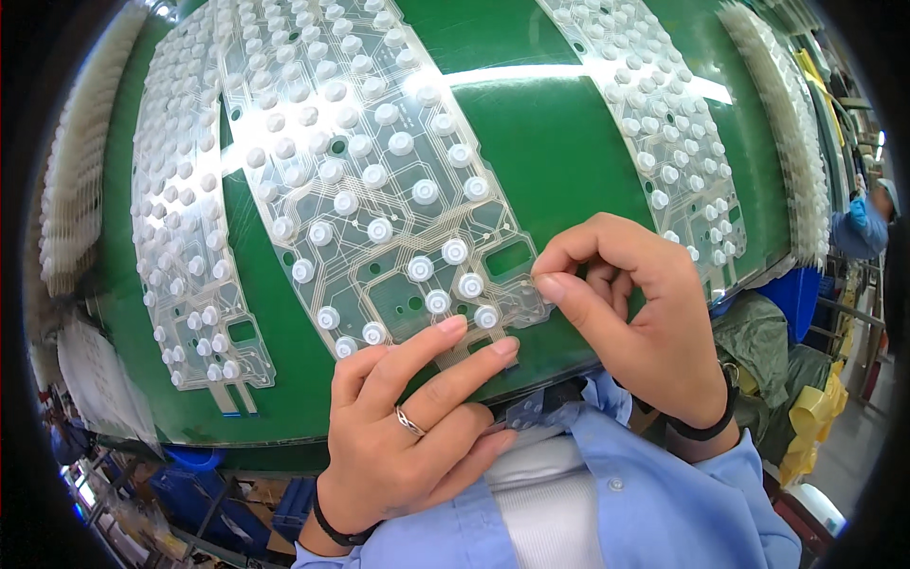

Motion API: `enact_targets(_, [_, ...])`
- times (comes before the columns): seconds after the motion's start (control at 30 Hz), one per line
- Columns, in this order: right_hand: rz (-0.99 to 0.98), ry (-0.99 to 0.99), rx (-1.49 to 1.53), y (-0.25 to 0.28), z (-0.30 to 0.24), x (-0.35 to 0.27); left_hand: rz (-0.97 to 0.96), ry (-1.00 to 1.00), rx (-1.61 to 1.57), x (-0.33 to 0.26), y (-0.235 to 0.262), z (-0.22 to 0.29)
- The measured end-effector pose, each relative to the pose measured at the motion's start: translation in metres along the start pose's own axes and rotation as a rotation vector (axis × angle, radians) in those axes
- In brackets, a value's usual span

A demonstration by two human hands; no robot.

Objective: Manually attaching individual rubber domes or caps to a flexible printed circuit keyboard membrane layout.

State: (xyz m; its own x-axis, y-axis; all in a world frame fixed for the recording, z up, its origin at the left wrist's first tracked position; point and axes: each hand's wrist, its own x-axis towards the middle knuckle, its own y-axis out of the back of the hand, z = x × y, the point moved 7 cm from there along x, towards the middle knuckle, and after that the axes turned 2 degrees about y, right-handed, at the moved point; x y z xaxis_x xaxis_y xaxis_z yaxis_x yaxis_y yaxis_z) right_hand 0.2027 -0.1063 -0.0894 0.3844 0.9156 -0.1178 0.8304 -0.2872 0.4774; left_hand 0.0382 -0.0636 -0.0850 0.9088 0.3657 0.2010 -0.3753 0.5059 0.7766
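A clear keyboard membrane (393,256) with printed traces and rows of white rubber domes lies flat in front of me on a green tabletop. My left hand (412,431) rests on its near end, the index and middle fingers stretched over the lowest domes and the tail strip, holding nothing. At the membrane's near right corner, the thumb and index finger of my right hand (649,318) are pinched together on its edge. The other fingers of that hand curl inward. Anything small between the fingertips is hidden.
Similar domed membranes lie to the left (190,242) and to the right (668,133). Tall stacks of membranes stand at the far left (81,161) and far right (782,123) of the green table (517,123). Another person (861,223) is beyond the right side. Dark green bags (758,332) sit below the table's edge.
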Motion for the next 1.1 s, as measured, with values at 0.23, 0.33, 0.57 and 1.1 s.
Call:
enact_targets(0.23, [-0.018, -0.022, -0.019, 0.0015, 0.0009, 0.0009, -0.010, -0.002, -0.001, 0.0001, -0.0008, -0.0003])
enact_targets(0.33, [-0.012, -0.014, -0.030, 0.0022, -0.0001, 0.0017, -0.004, -0.004, 0.001, 0.0004, -0.0004, 0.0002])
enact_targets(0.57, [0.002, -0.043, 0.003, 0.0023, 0.0022, 0.0014, 0.000, -0.004, 0.000, 0.0001, 0.0000, 0.0002])
enact_targets(1.1, [0.009, 0.001, -0.039, 0.0008, -0.0007, 0.0016, 0.005, -0.001, -0.003, 0.0003, -0.0005, 0.0003])
